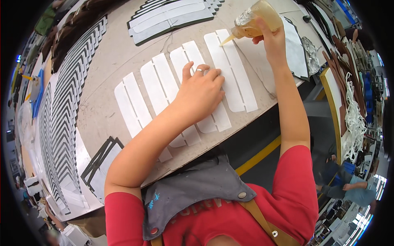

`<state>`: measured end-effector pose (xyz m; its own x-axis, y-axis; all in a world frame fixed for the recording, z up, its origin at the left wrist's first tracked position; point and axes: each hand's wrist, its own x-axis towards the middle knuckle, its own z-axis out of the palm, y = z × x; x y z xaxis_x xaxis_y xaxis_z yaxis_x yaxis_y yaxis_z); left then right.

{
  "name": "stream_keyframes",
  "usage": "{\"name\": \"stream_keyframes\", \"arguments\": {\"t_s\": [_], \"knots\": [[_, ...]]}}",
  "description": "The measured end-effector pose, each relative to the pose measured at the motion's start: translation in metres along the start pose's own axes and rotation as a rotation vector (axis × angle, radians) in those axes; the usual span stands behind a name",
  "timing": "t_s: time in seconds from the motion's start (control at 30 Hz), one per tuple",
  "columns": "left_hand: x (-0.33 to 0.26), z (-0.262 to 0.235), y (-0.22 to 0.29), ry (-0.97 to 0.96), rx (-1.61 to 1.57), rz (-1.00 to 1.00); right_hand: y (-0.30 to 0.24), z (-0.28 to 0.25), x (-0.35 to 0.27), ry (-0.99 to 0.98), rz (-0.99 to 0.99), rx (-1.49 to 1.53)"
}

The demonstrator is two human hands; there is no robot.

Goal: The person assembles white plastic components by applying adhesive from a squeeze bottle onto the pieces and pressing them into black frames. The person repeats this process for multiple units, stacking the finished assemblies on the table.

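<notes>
My right hand (271, 39) grips a clear squeeze bottle (264, 14) with yellowish liquid, likely glue, and tilts it to the left. Its narrow nozzle points down at the top of the rightmost white panel (233, 76), close to the slit along that panel's length. Palm down, my left hand (202, 88) rests on the neighbouring white panel (221, 117). Its fingers are bent and apart, with a ring on one, and nothing shows in them. Further left lie more white panels (158, 82), each with a lengthwise slit. What my left palm covers is hidden.
Overlapping rows of dark-edged pieces (67, 106) run along the table's left side. More white-and-dark pieces are stacked at the far edge (172, 20). Crumpled foil (310, 55) sits at the right. The table's near edge (242, 127) passes in front of me. A person (357, 188) is at lower right.
</notes>
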<state>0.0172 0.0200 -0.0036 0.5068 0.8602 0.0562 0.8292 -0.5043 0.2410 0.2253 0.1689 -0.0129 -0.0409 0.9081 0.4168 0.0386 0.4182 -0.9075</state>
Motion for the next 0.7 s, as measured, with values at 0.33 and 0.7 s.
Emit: {"name": "stream_keyframes", "arguments": {"t_s": [0.33,0.7], "knots": [[-0.001,0.001,0.001,0.061,-0.011,0.015,-0.031,-0.021,-0.052,-0.008,0.093,0.013],[0.0,0.005,0.001,0.109,-0.03,0.045,-0.049,-0.047,-0.109,0.01,0.187,0.141]]}}
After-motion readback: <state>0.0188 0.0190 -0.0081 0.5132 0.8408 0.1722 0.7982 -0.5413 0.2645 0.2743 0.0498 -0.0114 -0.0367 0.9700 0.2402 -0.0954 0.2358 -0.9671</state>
